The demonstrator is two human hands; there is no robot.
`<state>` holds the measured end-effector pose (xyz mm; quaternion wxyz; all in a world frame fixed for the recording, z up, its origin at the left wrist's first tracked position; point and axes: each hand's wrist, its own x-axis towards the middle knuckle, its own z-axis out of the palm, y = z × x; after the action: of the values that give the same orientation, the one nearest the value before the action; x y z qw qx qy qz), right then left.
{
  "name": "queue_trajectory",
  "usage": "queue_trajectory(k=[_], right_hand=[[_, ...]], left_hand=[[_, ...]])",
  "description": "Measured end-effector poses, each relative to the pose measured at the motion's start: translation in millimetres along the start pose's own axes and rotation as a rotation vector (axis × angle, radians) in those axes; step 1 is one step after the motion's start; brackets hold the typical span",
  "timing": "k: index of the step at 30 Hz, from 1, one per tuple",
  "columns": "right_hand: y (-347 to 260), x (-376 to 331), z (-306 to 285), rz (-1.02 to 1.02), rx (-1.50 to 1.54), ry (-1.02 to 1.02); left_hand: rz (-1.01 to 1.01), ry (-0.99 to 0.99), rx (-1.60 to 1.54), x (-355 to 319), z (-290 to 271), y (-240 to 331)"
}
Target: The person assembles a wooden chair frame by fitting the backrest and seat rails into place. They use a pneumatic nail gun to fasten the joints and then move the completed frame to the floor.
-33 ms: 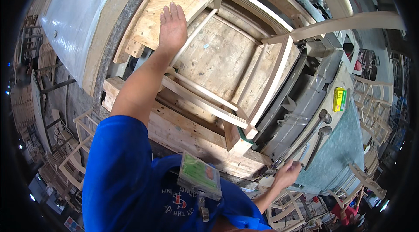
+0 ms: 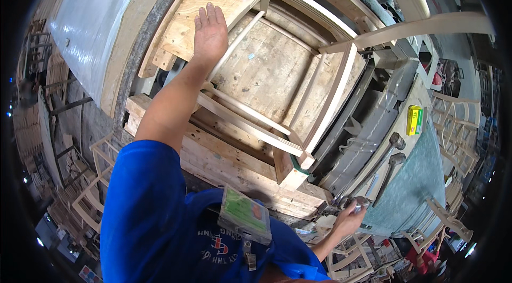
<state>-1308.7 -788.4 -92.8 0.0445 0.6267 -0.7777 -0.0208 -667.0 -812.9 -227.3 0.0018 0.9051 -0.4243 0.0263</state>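
Note:
A pale wooden chair frame (image 2: pixel 328 107) lies within a clamping bench of timber blocks and metal rails. My left hand (image 2: pixel 210 38) is held flat with fingers stretched out, over the frame's left rail and beside a wooden block (image 2: pixel 186 19). At lower right, my right hand (image 2: pixel 348 220) has its fingers closed around a small grey metal part (image 2: pixel 358 203) by the bench corner. The kind of this part cannot be made out. Two hammer-like tools with dark heads, one a mallet (image 2: pixel 396 159), lie close beyond that hand.
A yellow and green box (image 2: pixel 414 120) sits on the right-hand ledge. The green-grey tabletop (image 2: pixel 410 187) is beside it. A plastic-covered table (image 2: pixel 93 27) stands at left. Other chair frames (image 2: pixel 456 128) are stacked around the floor. A person in red (image 2: pixel 418 259) shows at lower right.
My right hand has shifted slightly down, and grey metal now shows at its fingertips. The left hand and the chair frame are almost unchanged.

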Motion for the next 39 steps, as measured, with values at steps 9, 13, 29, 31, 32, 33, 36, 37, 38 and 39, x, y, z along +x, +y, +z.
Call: queue_trajectory(k=[9,13,29,31,32,33,36,37,38,39], right_hand=[[47,-48,12,0.072,-0.051,0.081],[36,-45,16,0.122,-0.005,0.016],[42,-72,29,0.123,0.217,0.159],[45,-72,28,0.097,0.165,0.156],[44,-71,29,0.115,0.149,0.155],[43,-69,29,0.113,0.161,0.151],[43,-66,29,0.112,0.185,0.143],[44,-65,29,0.113,0.187,0.144],[44,-64,29,0.113,0.193,0.146],[43,-64,29,0.118,0.195,0.139]], left_hand=[[0.033,0.060,0.058,1,5,-2],[0.054,0.091,0.092,2,7,-1],[0.035,0.041,0.073,1,8,-3],[0.045,0.031,0.091,3,9,-3],[0.042,0.039,0.084,3,9,-3],[0.039,0.047,0.078,3,9,-3],[0.038,0.033,0.079,3,9,-3],[0.039,0.022,0.083,3,8,-3],[0.040,0.028,0.086,3,9,-4],[0.041,0.034,0.088,2,9,-4]])
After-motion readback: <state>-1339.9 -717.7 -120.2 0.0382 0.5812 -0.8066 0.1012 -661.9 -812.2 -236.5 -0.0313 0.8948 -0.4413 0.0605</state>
